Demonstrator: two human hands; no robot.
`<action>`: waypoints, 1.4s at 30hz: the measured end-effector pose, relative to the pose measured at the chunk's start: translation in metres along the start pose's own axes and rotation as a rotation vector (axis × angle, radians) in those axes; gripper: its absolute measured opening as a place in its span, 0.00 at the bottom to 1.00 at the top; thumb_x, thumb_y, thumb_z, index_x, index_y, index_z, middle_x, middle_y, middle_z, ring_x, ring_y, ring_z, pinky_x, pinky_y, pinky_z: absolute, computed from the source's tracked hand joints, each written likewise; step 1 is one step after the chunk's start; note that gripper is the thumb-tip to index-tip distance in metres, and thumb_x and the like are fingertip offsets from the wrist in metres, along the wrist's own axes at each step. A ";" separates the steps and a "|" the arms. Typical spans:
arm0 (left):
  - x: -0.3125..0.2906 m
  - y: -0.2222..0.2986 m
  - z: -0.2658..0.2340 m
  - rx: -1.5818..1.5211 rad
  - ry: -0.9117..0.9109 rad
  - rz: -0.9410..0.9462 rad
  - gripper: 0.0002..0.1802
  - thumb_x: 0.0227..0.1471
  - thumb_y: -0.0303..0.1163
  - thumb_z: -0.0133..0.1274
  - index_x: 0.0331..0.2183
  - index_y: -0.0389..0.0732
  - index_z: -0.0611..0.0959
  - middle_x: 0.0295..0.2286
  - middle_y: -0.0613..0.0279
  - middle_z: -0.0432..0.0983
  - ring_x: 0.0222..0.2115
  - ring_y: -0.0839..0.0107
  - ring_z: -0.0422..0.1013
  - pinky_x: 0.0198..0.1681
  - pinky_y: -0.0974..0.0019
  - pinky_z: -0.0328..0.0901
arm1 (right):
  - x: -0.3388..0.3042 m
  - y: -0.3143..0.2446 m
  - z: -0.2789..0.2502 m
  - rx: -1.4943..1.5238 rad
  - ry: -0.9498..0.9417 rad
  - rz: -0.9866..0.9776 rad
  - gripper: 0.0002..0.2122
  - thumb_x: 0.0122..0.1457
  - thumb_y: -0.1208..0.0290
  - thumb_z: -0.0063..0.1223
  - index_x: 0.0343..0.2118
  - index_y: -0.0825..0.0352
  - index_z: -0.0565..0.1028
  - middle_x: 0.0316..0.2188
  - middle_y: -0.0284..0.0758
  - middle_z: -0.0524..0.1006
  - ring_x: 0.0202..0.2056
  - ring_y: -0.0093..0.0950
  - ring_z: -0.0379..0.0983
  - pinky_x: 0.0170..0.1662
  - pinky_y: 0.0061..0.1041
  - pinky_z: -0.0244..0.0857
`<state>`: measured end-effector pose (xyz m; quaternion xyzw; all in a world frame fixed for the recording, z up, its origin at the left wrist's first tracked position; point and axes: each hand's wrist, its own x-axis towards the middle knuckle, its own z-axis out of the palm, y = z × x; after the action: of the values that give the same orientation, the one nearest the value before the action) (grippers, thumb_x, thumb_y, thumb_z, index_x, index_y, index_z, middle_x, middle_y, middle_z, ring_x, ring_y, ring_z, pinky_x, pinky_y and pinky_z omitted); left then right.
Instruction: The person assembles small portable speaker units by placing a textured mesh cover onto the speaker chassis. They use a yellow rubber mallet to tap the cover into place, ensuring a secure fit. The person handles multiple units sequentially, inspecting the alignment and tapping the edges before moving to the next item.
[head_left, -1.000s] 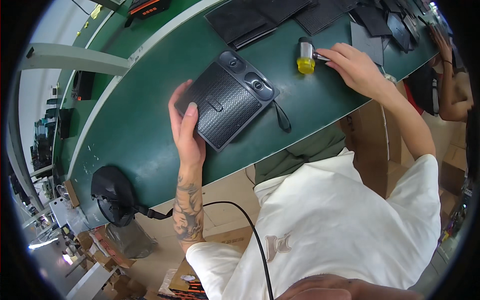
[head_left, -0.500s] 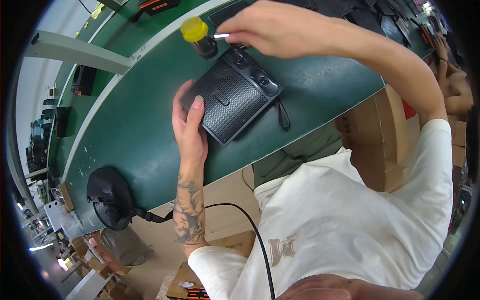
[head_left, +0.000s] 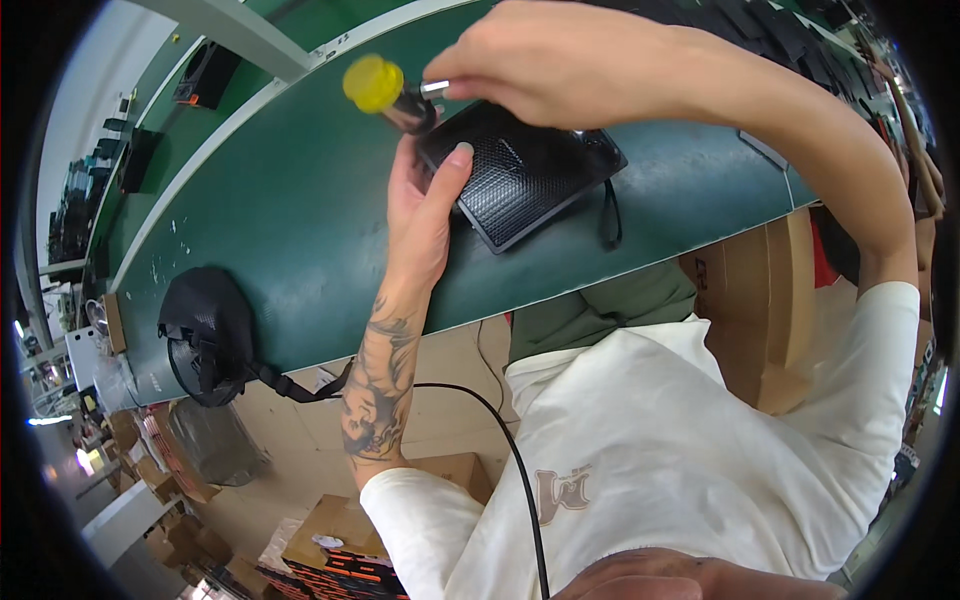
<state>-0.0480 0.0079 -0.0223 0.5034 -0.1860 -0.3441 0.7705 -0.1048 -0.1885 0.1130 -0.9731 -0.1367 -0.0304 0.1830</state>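
Observation:
My left hand (head_left: 423, 205) grips a black box-shaped speaker (head_left: 530, 170) by its left end, thumb over the mesh grille. The speaker is above the green workbench (head_left: 310, 215), and a short black strap (head_left: 610, 215) hangs from its right end. My right hand (head_left: 540, 65) is closed on the metal handle of a mallet with a yellow face (head_left: 374, 84) and a dark head. The mallet head is slightly blurred, above and beside the speaker's left end. My right hand and forearm hide the speaker's far part; whether the mallet touches it, I cannot tell.
A black bag (head_left: 207, 325) with a strap sits at the bench's left end. Black parts (head_left: 750, 45) are piled at the far right. Cardboard boxes (head_left: 335, 530) stand below at left, and a large carton (head_left: 745, 295) is below at right. A black cable (head_left: 505, 440) crosses before my shirt.
My left hand and the speaker have shifted right and upward in view, and the speaker is turned and tilted differently. The mallet head sits slightly lower and further left. The whole view has shifted too.

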 end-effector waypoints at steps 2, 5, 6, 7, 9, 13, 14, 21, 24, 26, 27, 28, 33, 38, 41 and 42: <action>0.000 -0.001 -0.002 0.015 -0.002 -0.019 0.35 0.61 0.31 0.60 0.64 0.34 0.64 0.52 0.56 0.68 0.52 0.71 0.67 0.59 0.66 0.62 | 0.000 -0.009 -0.022 0.057 -0.011 -0.028 0.12 0.66 0.67 0.51 0.39 0.72 0.79 0.33 0.53 0.79 0.37 0.52 0.77 0.42 0.44 0.71; 0.003 -0.001 0.002 -0.004 -0.019 -0.020 0.36 0.60 0.32 0.61 0.64 0.35 0.65 0.53 0.57 0.66 0.52 0.71 0.67 0.58 0.67 0.62 | -0.003 -0.007 -0.009 0.032 0.247 -0.063 0.11 0.67 0.67 0.50 0.40 0.69 0.81 0.32 0.51 0.81 0.36 0.51 0.78 0.41 0.46 0.72; 0.003 -0.002 0.001 -0.003 -0.018 -0.020 0.36 0.60 0.32 0.61 0.64 0.35 0.65 0.53 0.57 0.66 0.52 0.71 0.67 0.58 0.67 0.62 | -0.002 -0.005 -0.004 0.012 0.129 -0.042 0.11 0.67 0.68 0.50 0.43 0.70 0.80 0.33 0.51 0.81 0.37 0.51 0.78 0.42 0.45 0.71; 0.004 -0.005 -0.001 0.027 -0.013 0.010 0.35 0.60 0.32 0.61 0.63 0.34 0.65 0.52 0.57 0.67 0.52 0.72 0.67 0.57 0.67 0.63 | -0.003 -0.003 -0.001 -0.006 0.011 -0.017 0.12 0.67 0.69 0.50 0.46 0.70 0.79 0.34 0.51 0.80 0.37 0.50 0.78 0.42 0.43 0.71; 0.005 -0.005 -0.003 0.032 -0.028 0.020 0.35 0.60 0.33 0.61 0.63 0.34 0.65 0.51 0.57 0.68 0.51 0.73 0.67 0.57 0.67 0.63 | -0.006 0.002 0.008 -0.044 -0.119 0.017 0.13 0.67 0.71 0.50 0.49 0.71 0.79 0.34 0.51 0.80 0.38 0.49 0.77 0.43 0.42 0.70; 0.000 -0.002 0.003 0.026 -0.029 0.021 0.35 0.61 0.34 0.61 0.62 0.33 0.65 0.51 0.57 0.69 0.51 0.73 0.67 0.57 0.68 0.63 | -0.011 0.005 -0.005 0.029 0.002 0.015 0.13 0.68 0.71 0.49 0.51 0.71 0.78 0.33 0.50 0.80 0.37 0.49 0.77 0.42 0.40 0.69; 0.000 -0.003 0.002 0.033 -0.015 0.027 0.34 0.61 0.33 0.60 0.62 0.34 0.66 0.50 0.58 0.70 0.50 0.74 0.68 0.56 0.68 0.64 | -0.012 0.003 -0.009 0.041 0.008 0.072 0.14 0.68 0.72 0.48 0.51 0.71 0.77 0.33 0.51 0.80 0.37 0.49 0.77 0.42 0.40 0.69; 0.004 -0.003 0.004 0.051 -0.014 0.028 0.35 0.61 0.35 0.61 0.62 0.32 0.65 0.51 0.54 0.71 0.51 0.71 0.68 0.57 0.67 0.63 | -0.030 0.027 -0.003 -0.082 -0.045 0.060 0.15 0.68 0.71 0.50 0.54 0.71 0.76 0.32 0.46 0.81 0.34 0.40 0.79 0.42 0.34 0.71; 0.001 -0.003 0.007 0.092 0.010 0.052 0.31 0.63 0.36 0.58 0.61 0.31 0.68 0.49 0.56 0.73 0.51 0.71 0.69 0.57 0.68 0.63 | -0.032 0.030 -0.010 -0.009 0.012 0.096 0.15 0.68 0.71 0.50 0.54 0.72 0.76 0.33 0.46 0.81 0.34 0.39 0.79 0.42 0.34 0.71; 0.001 -0.005 0.006 0.117 0.041 0.053 0.26 0.65 0.37 0.55 0.58 0.31 0.72 0.48 0.57 0.75 0.50 0.72 0.70 0.57 0.68 0.63 | -0.034 0.023 -0.014 0.031 0.017 0.149 0.15 0.68 0.73 0.49 0.55 0.71 0.76 0.32 0.44 0.80 0.33 0.36 0.78 0.41 0.32 0.71; 0.005 -0.007 0.001 0.125 0.060 0.044 0.24 0.66 0.38 0.53 0.57 0.31 0.74 0.47 0.58 0.76 0.50 0.73 0.70 0.57 0.69 0.62 | -0.038 0.021 -0.016 0.041 0.028 0.152 0.16 0.67 0.73 0.49 0.55 0.71 0.75 0.32 0.43 0.80 0.33 0.35 0.78 0.40 0.31 0.70; 0.009 -0.009 -0.004 0.131 0.079 0.032 0.23 0.68 0.39 0.51 0.55 0.31 0.76 0.46 0.59 0.77 0.50 0.73 0.70 0.57 0.69 0.62 | -0.043 0.017 -0.018 0.050 0.036 0.158 0.16 0.67 0.74 0.49 0.56 0.71 0.75 0.32 0.43 0.80 0.33 0.34 0.78 0.40 0.31 0.70; 0.006 0.000 0.000 -0.096 0.127 -0.039 0.20 0.68 0.35 0.48 0.52 0.28 0.79 0.47 0.59 0.78 0.49 0.73 0.72 0.57 0.68 0.63 | -0.060 -0.010 -0.018 0.085 0.089 -0.032 0.13 0.67 0.72 0.50 0.50 0.71 0.77 0.31 0.47 0.78 0.35 0.44 0.76 0.40 0.38 0.69; 0.006 0.001 -0.007 -0.100 -0.002 0.005 0.20 0.67 0.34 0.48 0.52 0.28 0.79 0.46 0.60 0.80 0.47 0.75 0.73 0.55 0.69 0.65 | -0.057 -0.020 0.002 0.099 0.028 -0.084 0.12 0.66 0.71 0.52 0.47 0.71 0.78 0.32 0.49 0.78 0.37 0.50 0.76 0.41 0.43 0.69; 0.006 0.001 -0.004 -0.046 0.039 0.022 0.19 0.68 0.32 0.48 0.51 0.28 0.80 0.45 0.61 0.80 0.47 0.76 0.74 0.54 0.71 0.65 | -0.052 -0.016 0.000 0.021 -0.066 -0.065 0.12 0.65 0.71 0.52 0.48 0.72 0.77 0.33 0.49 0.78 0.37 0.51 0.76 0.42 0.44 0.69; 0.006 0.001 -0.004 -0.037 0.049 0.016 0.19 0.68 0.32 0.48 0.51 0.28 0.80 0.45 0.61 0.80 0.47 0.76 0.73 0.55 0.71 0.65 | -0.051 -0.013 -0.003 0.018 -0.029 -0.095 0.13 0.65 0.73 0.52 0.51 0.71 0.76 0.32 0.48 0.77 0.36 0.49 0.75 0.40 0.42 0.68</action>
<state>-0.0410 0.0068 -0.0230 0.4958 -0.1649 -0.3290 0.7866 -0.1574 -0.1913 0.1144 -0.9641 -0.1857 -0.0237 0.1882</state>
